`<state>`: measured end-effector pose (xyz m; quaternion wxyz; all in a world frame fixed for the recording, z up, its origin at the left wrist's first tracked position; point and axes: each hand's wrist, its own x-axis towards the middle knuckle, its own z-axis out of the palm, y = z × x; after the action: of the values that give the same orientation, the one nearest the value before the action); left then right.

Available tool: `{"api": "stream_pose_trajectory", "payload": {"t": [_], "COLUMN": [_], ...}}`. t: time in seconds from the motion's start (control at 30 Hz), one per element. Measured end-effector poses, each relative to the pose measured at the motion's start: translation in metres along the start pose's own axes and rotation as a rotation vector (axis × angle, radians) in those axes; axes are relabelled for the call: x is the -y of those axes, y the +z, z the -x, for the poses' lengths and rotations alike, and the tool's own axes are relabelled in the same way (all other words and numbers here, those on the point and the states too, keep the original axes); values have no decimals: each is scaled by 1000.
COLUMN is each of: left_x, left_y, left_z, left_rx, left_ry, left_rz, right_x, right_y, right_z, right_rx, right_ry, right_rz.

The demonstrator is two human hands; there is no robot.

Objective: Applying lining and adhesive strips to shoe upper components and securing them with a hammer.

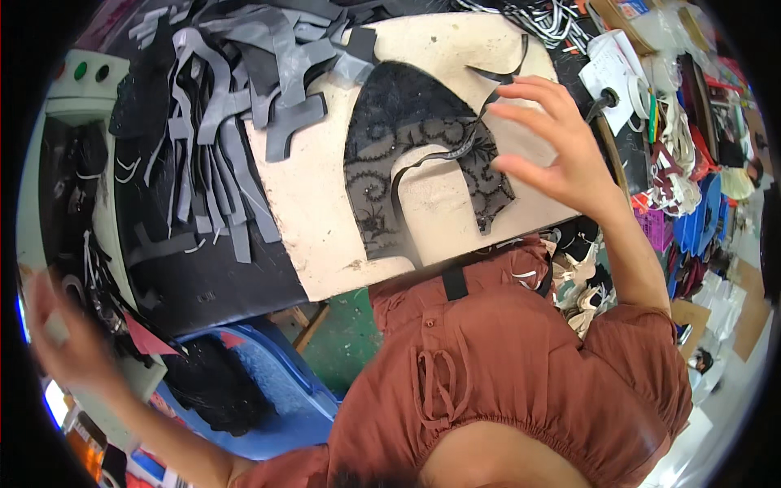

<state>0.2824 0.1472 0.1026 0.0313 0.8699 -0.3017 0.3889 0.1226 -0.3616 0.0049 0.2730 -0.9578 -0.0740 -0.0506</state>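
My right hand (pixel 561 146) is held over the pale board (pixel 305 236), fingers spread and curved, with nothing seen between them. Below its fingertips a thin black strip (pixel 439 157) curves across a black lace piece (pixel 378 134). This piece lies flat on the board, with sheer patterned mesh and a darker top. The strip's upper part runs beside the fingers toward the board's far edge. My left hand (pixel 65 333) is off at the far left, beside the pale machine housing (pixel 81 102); motion smears its fingers, so what it holds, if anything, is unclear.
Grey and black cut strips (pixel 211 122) are heaped on the black table (pixel 195 293), left of the board. A blue plastic tub (pixel 285 390) with black cloth (pixel 215 382) stands below. White cords (pixel 549 24) lie at the back; mixed materials crowd the right.
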Motion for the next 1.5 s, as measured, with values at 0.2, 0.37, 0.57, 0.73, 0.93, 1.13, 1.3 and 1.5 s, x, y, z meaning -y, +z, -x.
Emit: {"api": "stream_pose_trajectory", "payload": {"t": [0.2,0.37,0.57,0.73,0.93,1.13,1.3,1.5], "left_x": [-283,-311,-314,-315,-315,-313,-312,-315], "left_y": [86,87,90,83,84,89,95,96], "left_z": [65,90,96,91,82,76,80,74], "left_rx": [366,395,378,505,589,621,546,562], "left_ry": [223,6,-36,4,21,41,37,21], "left_rz": [787,623,571,464,444,447,479,473], "right_x": [-11,-10,-5,1,2,9,4,9], "right_y": [42,63,69,79,80,66,50,60], "right_z": [-10,-33,-56,-59,-56,-44,-31,-50], "right_rx": [56,127,228,123,143,113,63,119], "right_ry": [-367,-557,-394,-377,-347,-309,-495,-265], "right_rz": [187,133,-100,-124,-52,108,122,99]}}
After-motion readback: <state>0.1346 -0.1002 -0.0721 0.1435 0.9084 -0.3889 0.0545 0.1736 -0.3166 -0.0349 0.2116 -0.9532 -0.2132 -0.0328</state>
